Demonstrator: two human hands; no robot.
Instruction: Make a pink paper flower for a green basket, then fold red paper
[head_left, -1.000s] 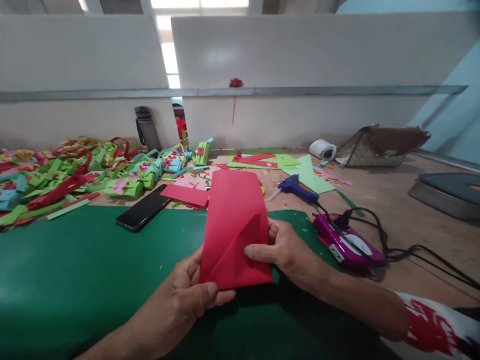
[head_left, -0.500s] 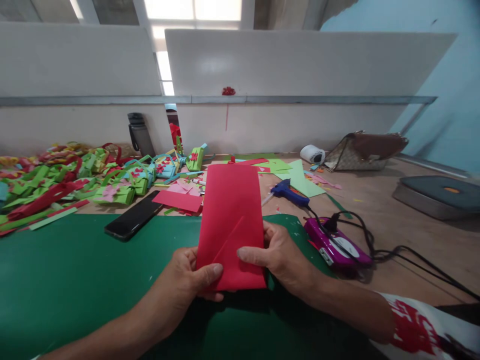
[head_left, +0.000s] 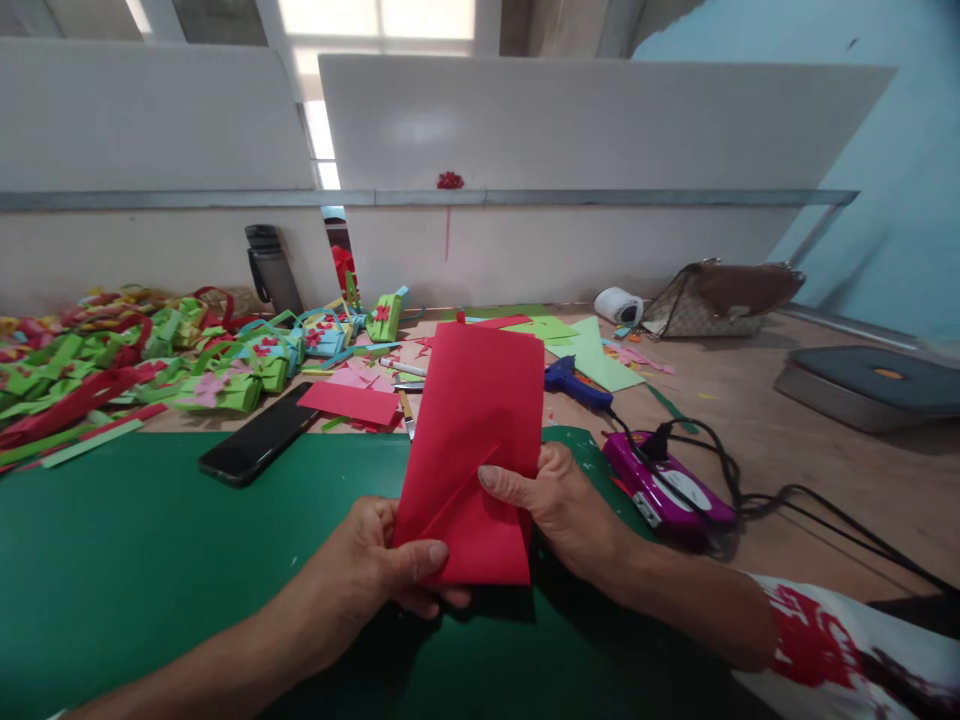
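A folded piece of red paper (head_left: 484, 400) is held up in front of me over the green mat (head_left: 135, 560), with a diagonal crease or flap edge across its lower half. My left hand (head_left: 394, 560) grips its lower left corner, thumb on the front and fingers behind. On the right side, my right hand (head_left: 559, 500) pinches the paper with the thumb on the front; its other fingers are mostly hidden behind. A black phone (head_left: 259, 435) lies left of the paper, beside a flat red paper piece (head_left: 352, 402).
Green and red paper bags (head_left: 225, 385) are heaped at the left, near a dark bottle (head_left: 271, 270). Right of the paper are a blue glue gun (head_left: 577, 385), a purple power box (head_left: 667, 485) with black cables, a handbag (head_left: 724, 300) and a grey-lidded box (head_left: 870, 385).
The red paper's top has tilted to the right, and its right edge has come away from the layer behind. My right hand has moved slightly up with it.
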